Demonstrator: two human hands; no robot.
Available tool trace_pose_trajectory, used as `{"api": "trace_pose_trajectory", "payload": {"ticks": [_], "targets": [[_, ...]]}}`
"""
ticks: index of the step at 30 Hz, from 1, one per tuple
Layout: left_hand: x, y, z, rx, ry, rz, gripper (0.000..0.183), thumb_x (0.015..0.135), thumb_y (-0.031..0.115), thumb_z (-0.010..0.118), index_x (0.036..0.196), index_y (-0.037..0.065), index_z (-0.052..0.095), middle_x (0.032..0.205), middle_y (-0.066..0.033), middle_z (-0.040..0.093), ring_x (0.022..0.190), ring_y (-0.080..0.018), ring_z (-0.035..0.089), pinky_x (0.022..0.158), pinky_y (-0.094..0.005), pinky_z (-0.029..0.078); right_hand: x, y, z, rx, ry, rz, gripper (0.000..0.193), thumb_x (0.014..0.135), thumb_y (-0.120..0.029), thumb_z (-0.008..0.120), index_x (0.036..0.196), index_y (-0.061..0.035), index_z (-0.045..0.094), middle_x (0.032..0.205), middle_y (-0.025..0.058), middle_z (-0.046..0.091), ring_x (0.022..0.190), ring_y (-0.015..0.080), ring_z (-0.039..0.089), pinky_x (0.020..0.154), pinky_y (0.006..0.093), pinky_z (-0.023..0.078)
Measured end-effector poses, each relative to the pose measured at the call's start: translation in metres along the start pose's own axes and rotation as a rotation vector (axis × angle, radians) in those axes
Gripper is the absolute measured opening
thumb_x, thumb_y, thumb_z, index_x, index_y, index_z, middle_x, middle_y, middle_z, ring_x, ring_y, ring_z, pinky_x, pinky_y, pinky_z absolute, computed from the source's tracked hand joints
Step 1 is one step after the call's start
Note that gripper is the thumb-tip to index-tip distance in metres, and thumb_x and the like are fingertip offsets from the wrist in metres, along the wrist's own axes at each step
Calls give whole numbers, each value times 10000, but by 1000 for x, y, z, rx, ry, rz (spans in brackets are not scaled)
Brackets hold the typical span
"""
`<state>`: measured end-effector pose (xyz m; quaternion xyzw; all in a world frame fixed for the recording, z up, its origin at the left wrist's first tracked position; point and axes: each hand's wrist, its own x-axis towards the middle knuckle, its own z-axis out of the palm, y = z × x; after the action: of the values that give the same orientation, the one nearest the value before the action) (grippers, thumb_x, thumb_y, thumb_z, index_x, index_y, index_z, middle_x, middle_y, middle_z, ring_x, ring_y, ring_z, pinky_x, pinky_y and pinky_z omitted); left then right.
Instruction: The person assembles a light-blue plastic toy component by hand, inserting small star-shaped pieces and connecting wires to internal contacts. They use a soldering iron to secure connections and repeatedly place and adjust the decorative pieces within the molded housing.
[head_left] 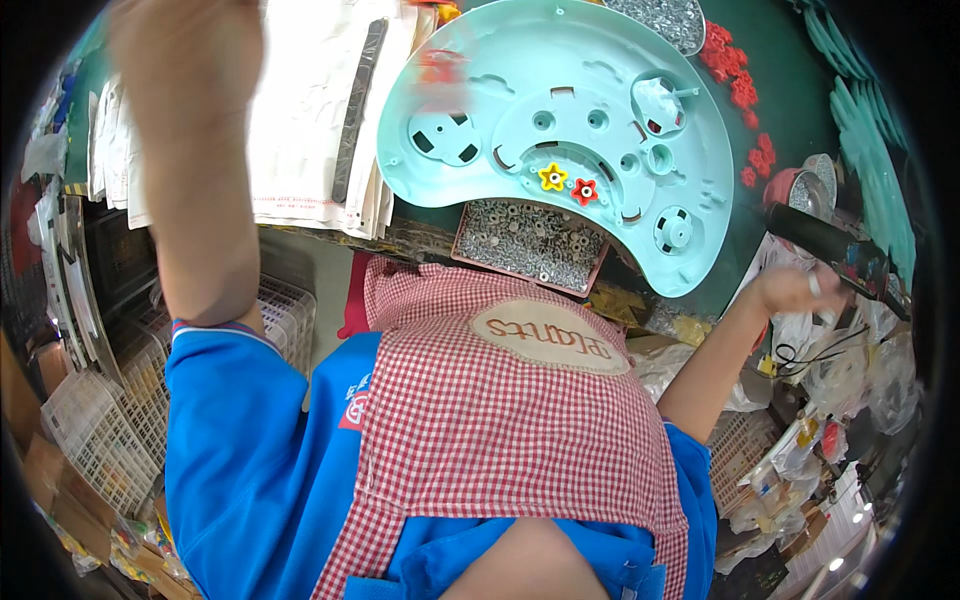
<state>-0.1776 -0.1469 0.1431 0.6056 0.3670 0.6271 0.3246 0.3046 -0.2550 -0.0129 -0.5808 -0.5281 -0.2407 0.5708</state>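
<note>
A pale turquoise, crescent-shaped plastic shell (600, 60) lies hollow side up on the bench. A yellow star-shaped piece (552, 178) and a red one (585, 191) sit near its inner curve. On its left part is a red blur (440, 70) that I cannot make out. My left hand (185, 35) is at the upper left over white papers, smeared by motion and cut off by the frame. Out to the right, my right hand (795, 290) is beside a black cylindrical power tool (830, 245). Its fingers are blurred, and whether they touch the tool is unclear.
Below the shell stands a tray of small metal parts (530, 240). More metal pieces fill a container (660, 20) at the top. Loose red star pieces (735, 75) lie to the right, near stacked turquoise parts (870, 150). White papers (310, 110) cover the left bench.
</note>
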Motion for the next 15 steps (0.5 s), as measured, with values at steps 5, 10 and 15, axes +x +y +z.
{"api": "trace_pose_trajectory", "payload": {"ticks": [5, 10, 15], "targets": [[-41, -71, -2, -219, -182, -360, 162, 975, 171, 557, 1052, 59, 646, 782, -17, 642, 646, -93, 570, 624, -223, 447, -9, -27, 18, 225, -87, 290, 572, 923, -414, 605, 1215, 60, 475, 1049, 156, 583, 855, 246, 561, 756, 371, 491], [-106, -83, 5, -130, -267, -576, 302, 1012, 196, 512, 1235, 37, 641, 997, -12, 689, 773, -54, 561, 711, -214, 469, 12, -114, -28, 973, -437, 618, 834, 804, -508, 671, 1446, -87, 343, 866, 59, 485, 794, 189, 462, 698, 344, 380], [-121, -72, 44, -219, -396, -547, 194, 992, 140, 522, 1058, 13, 654, 968, -45, 663, 908, -118, 580, 822, -268, 457, -48, -212, 9, 1343, -593, 911, 874, 800, -378, 761, 1435, -56, 256, 779, 69, 563, 722, 195, 567, 686, 365, 489]]}}
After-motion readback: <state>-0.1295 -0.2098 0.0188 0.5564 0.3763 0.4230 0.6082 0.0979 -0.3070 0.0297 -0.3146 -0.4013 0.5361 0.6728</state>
